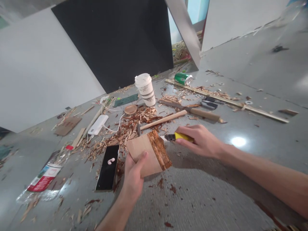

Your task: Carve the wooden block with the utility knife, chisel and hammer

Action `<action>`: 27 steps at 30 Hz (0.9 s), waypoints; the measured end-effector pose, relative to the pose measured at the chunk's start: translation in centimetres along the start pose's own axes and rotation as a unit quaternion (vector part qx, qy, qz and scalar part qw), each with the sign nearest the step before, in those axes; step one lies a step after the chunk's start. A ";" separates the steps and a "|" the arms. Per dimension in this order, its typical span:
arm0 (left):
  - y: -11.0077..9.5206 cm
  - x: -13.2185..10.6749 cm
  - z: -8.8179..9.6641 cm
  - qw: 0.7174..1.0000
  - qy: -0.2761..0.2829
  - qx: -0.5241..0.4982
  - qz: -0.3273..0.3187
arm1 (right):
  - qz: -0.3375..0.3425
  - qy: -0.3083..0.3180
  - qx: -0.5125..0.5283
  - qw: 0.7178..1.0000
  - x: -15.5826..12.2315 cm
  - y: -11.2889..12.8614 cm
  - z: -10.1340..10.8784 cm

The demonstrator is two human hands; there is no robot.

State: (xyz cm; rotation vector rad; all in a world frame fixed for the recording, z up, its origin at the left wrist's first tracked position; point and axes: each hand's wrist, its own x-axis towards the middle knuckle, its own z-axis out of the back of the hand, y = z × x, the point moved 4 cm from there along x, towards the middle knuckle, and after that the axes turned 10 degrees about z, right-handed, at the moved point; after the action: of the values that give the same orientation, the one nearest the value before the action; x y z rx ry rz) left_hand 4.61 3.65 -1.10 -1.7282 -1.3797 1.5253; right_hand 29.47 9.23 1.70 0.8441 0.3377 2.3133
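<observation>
My left hand (134, 175) grips a flat, squarish wooden block (144, 150) from below, thumb across its pale smooth face. The block's right edge is rough reddish-brown bark (160, 150). In my right hand (196, 139) is a yellow and black utility knife (184, 137), its blade out and pointing left at the bark's upper part. Whether the blade touches the bark I cannot tell. Just beyond the block lies a hammer (163, 119) with a wooden handle. A phone (107, 168) with pink earbuds (111, 161) on it lies left of my left hand.
Wood shavings (130, 128) are strewn over the grey surface. Behind them stand a lidded paper cup (146, 89) and a green can (183, 78). A long wooden strip (231, 101) and a wooden-handled tool (204, 115) lie at right. A white power bank (98, 124) and plastic bottle (44, 178) are at left.
</observation>
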 end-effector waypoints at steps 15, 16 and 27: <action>2.7 -3.3 -0.6 0.987 0.109 0.069 0.100 | -0.121 -0.101 -0.128 0.979 -0.6 -3.2 3.6; 3.1 -3.7 -0.7 0.982 0.128 0.080 0.116 | -0.173 -0.148 -0.135 0.964 -0.9 -4.1 4.5; -0.6 -0.4 -0.3 1.000 -0.002 0.014 0.005 | 0.037 0.007 -0.003 0.999 0.4 0.9 -0.1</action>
State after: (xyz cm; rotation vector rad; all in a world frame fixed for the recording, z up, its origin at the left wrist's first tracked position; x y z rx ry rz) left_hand 4.69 3.61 -0.36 -1.7181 -1.3469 1.5480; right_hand 28.72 8.76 2.21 0.8503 0.3118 2.3879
